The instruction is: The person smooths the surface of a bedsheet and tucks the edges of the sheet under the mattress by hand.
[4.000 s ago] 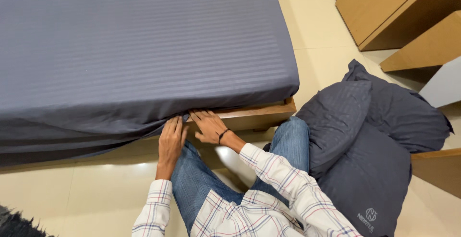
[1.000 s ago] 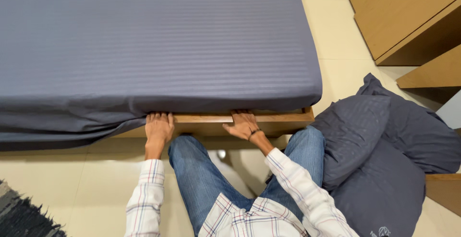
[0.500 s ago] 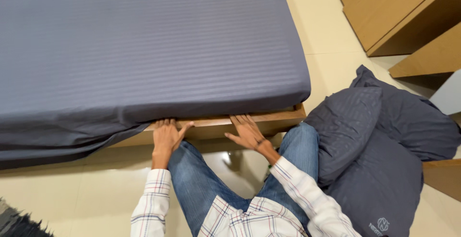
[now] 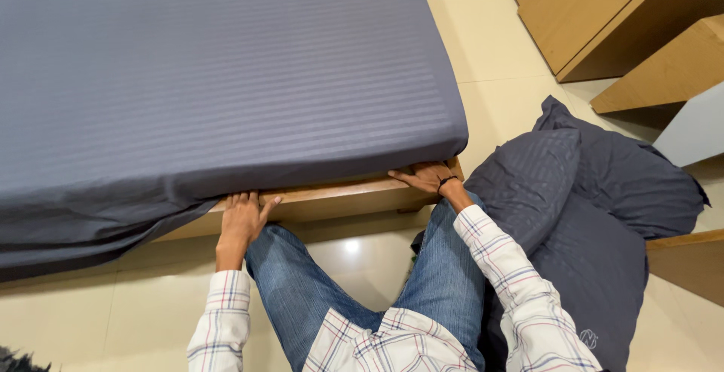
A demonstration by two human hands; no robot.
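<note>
While both hands lie flat with fingers spread, gripping nothing | left hand [image 4: 243, 217] presses the grey sheet [image 4: 226, 78] edge at the wooden bed frame [image 4: 339, 199] | right hand [image 4: 426, 177] tucks near the mattress corner | grey pillows [image 4: 573, 221] beside on floor

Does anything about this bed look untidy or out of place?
Yes. Left of the left hand, the grey sheet hangs loose and wrinkled below the wooden bed frame, while toward the right hand it sits tucked. Two grey pillows lie on the floor.
</note>
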